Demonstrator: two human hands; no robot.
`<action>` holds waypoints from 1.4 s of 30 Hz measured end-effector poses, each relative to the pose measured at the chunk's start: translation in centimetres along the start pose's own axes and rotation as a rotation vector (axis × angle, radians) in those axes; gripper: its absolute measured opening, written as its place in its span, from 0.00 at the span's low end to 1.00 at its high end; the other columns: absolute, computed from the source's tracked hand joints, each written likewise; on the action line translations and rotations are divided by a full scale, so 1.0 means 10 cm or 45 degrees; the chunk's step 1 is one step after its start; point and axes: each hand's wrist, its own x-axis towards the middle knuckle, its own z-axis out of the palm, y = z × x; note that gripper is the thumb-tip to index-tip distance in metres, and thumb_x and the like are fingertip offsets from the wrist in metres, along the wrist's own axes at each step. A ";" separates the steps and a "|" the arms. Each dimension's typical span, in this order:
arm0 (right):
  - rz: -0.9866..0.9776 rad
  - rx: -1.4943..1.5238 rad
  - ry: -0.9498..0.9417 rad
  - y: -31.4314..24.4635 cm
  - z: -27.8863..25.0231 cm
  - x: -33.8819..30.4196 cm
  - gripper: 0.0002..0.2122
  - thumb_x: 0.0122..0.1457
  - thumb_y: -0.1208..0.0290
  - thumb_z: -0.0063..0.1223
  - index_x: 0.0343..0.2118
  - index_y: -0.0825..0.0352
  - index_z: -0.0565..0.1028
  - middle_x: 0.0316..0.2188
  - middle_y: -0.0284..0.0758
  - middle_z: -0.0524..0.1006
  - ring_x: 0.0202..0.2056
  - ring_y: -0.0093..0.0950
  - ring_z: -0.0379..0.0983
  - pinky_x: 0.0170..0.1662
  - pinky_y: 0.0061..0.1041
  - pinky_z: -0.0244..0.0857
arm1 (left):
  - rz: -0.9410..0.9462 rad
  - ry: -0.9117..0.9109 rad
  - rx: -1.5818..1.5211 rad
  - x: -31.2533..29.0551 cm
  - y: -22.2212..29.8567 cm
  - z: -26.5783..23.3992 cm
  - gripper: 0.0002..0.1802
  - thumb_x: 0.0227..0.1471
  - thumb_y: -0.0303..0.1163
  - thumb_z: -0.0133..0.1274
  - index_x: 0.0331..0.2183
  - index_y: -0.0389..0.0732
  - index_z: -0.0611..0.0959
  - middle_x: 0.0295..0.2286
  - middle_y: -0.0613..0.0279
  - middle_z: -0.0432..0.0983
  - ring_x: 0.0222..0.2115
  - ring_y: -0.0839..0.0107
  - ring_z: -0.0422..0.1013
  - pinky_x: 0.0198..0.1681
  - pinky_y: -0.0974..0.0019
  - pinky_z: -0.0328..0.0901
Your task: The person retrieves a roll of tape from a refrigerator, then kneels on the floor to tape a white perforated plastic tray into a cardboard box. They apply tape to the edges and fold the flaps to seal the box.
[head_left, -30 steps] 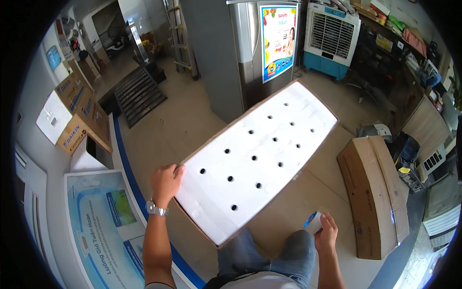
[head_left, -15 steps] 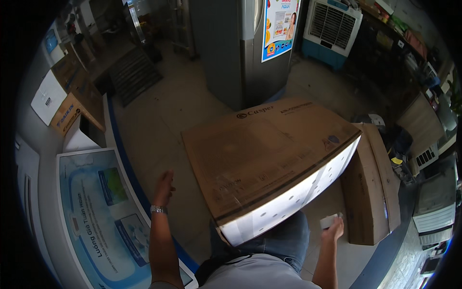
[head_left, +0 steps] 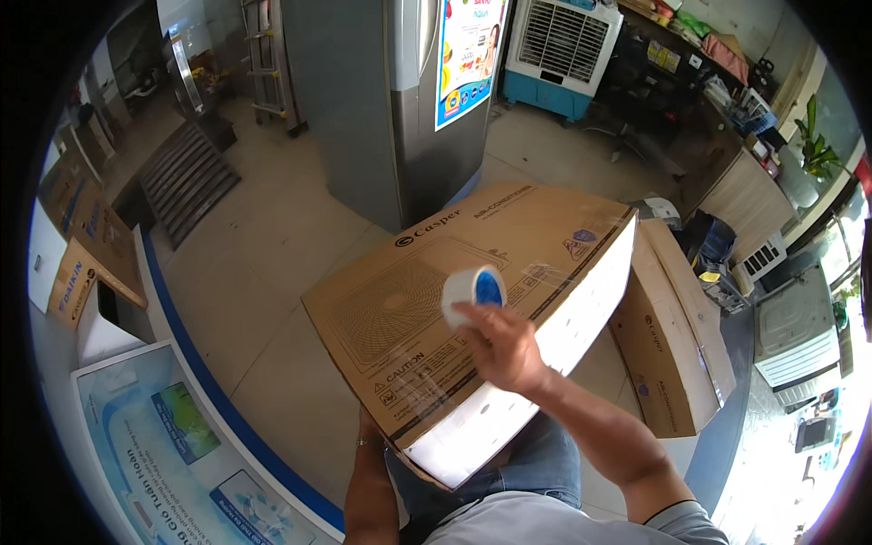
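A large brown cardboard box [head_left: 409,300] leans in front of my legs, with a line drawing of a fan unit on top and a bright, light-coloured near side [head_left: 490,422]. Over its upper face, my right hand [head_left: 505,350] grips a roll of white tape [head_left: 460,295] with a blue inner core. The thumb and fingers hold the roll by its lower edge. My left hand [head_left: 366,425] is down at the box's near left corner, where the cardboard hides its fingers. Whether it grasps the box cannot be made out.
A second long brown box [head_left: 658,336] stands close on the right. Beyond the large box rises a grey refrigerator [head_left: 354,118], with an air cooler [head_left: 559,54] behind. Along the left runs a blue-edged platform [head_left: 195,363] bearing a printed panel [head_left: 173,454] and more boxes [head_left: 100,236].
My right hand has swung from the right side to above the box, carrying the tape roll. My left hand has moved from open air to the box's near left corner. The view has shifted.
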 end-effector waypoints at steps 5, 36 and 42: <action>-0.179 -0.068 0.270 0.06 -0.01 -0.18 0.17 0.51 0.86 0.61 0.46 0.74 0.77 0.27 0.43 0.80 0.23 0.41 0.76 0.28 0.35 0.70 | 0.349 0.159 0.157 -0.19 0.34 0.42 0.41 0.67 0.57 0.45 0.60 0.25 0.69 0.55 0.44 0.73 0.44 0.64 0.75 0.44 0.58 0.70; 0.650 0.204 1.068 1.44 -0.42 -2.37 0.23 0.68 0.79 0.54 0.64 0.67 0.66 0.49 0.39 0.76 0.42 0.25 0.75 0.43 0.27 0.72 | 2.226 0.248 1.017 -2.04 1.16 2.45 0.17 0.61 0.37 0.60 0.40 0.30 0.80 0.23 0.63 0.77 0.21 0.77 0.65 0.25 0.67 0.63; 1.040 0.432 1.074 1.80 -0.38 -3.15 0.23 0.65 0.82 0.54 0.63 0.66 0.68 0.46 0.34 0.76 0.43 0.24 0.75 0.47 0.27 0.73 | 2.246 0.035 1.147 -1.92 0.17 2.01 0.20 0.63 0.42 0.55 0.43 0.32 0.76 0.24 0.56 0.76 0.18 0.65 0.69 0.23 0.61 0.63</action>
